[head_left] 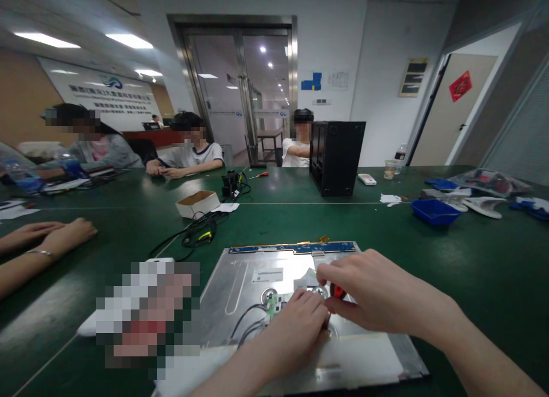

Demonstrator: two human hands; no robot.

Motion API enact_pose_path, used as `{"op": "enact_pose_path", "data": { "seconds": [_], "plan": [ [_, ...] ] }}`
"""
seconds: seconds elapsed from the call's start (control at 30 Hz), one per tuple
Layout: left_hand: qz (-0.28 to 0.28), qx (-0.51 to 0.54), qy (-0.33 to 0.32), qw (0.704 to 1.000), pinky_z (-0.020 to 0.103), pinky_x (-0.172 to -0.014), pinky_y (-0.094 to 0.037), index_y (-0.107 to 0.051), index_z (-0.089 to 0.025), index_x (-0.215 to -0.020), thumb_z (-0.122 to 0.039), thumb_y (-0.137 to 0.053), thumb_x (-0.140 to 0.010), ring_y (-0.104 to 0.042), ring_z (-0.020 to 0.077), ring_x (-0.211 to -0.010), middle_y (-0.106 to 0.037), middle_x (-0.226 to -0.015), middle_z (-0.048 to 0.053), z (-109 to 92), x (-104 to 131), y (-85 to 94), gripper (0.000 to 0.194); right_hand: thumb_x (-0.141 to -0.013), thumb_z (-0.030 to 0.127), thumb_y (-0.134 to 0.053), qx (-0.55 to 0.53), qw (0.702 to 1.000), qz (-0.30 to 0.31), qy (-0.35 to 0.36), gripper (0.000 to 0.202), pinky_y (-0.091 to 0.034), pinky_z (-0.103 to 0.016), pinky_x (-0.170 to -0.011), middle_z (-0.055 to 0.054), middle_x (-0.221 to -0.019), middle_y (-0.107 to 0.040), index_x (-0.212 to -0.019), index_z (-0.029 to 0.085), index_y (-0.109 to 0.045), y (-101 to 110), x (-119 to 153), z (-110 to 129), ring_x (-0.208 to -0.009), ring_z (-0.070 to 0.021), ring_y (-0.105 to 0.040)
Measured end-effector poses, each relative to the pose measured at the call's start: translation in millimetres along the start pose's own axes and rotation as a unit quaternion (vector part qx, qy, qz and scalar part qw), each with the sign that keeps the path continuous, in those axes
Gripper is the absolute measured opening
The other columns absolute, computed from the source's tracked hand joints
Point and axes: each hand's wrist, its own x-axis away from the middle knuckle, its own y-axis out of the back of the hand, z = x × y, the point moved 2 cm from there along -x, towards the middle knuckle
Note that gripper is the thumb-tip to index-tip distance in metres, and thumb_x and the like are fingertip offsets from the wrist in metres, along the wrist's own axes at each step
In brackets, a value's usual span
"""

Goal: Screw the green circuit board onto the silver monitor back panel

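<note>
A flat silver display panel lies back side up on the green table, with a long blue circuit strip along its far edge. My right hand is closed around a red and black screwdriver handle above the middle of the panel; the tool's tip is hidden. Beside it, my left hand rests on the panel with its fingers curled together near that tool. What those fingers grip, if anything, is hidden. A small green circuit board with black cables shows partly beneath my left hand.
Another person's hands rest on the table at left, near a blurred object. Beyond the panel are black cables, an open cardboard box and a black computer case. A blue tray stands at right. Several people sit around.
</note>
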Motion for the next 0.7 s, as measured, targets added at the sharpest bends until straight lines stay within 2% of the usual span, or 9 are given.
{"op": "enact_pose_path", "data": {
  "seconds": [0.1, 0.23, 0.4, 0.7],
  "plan": [
    [-0.009, -0.013, 0.0, 1.0, 0.044, -0.102, -0.037, -0.057, -0.015, -0.109, -0.02, -0.057, -0.092, -0.054, 0.0264, -0.11, -0.062, -0.115, 0.009, 0.4, 0.0, -1.2, 0.017, -0.085, 0.02, -0.06, -0.014, 1.0, -0.006, 0.01, 0.011, -0.028, -0.028, -0.054, -0.002, -0.086, -0.07, -0.095, 0.021, -0.058, 1.4, 2.5, 1.8, -0.072, -0.0194, -0.063],
    [-0.013, -0.024, 0.006, 1.0, 0.043, -0.102, -0.036, -0.059, -0.016, -0.106, -0.022, -0.057, -0.093, -0.055, 0.0258, -0.109, -0.062, -0.113, 0.008, 1.0, -0.4, -3.2, 0.014, -0.085, 0.026, -0.063, -0.001, 1.0, 0.005, -0.007, 0.008, -0.026, -0.027, -0.053, -0.001, -0.078, -0.069, -0.089, 0.022, -0.058, 0.1, 3.6, 1.2, -0.067, -0.0191, -0.062],
    [-0.017, -0.022, -0.003, 1.0, 0.044, -0.101, -0.036, -0.058, -0.016, -0.11, -0.024, -0.054, -0.096, -0.055, 0.0263, -0.11, -0.063, -0.115, 0.009, 2.0, -1.0, -5.5, 0.017, -0.087, 0.022, -0.058, 0.003, 1.0, 0.0, -0.004, 0.003, -0.025, -0.027, -0.052, -0.001, -0.078, -0.069, -0.09, 0.021, -0.056, 0.8, 2.5, 0.8, -0.066, -0.0182, -0.061],
    [-0.02, -0.002, -0.001, 1.0, 0.045, -0.102, -0.035, -0.057, -0.018, -0.112, -0.021, -0.055, -0.094, -0.054, 0.0265, -0.113, -0.062, -0.117, 0.008, 1.5, -1.1, -3.0, 0.018, -0.086, 0.021, -0.058, -0.005, 1.0, 0.01, -0.001, 0.007, -0.027, -0.026, -0.053, -0.001, -0.077, -0.069, -0.092, 0.021, -0.057, 1.8, 0.7, 0.8, -0.065, -0.0177, -0.061]
  ]
}}
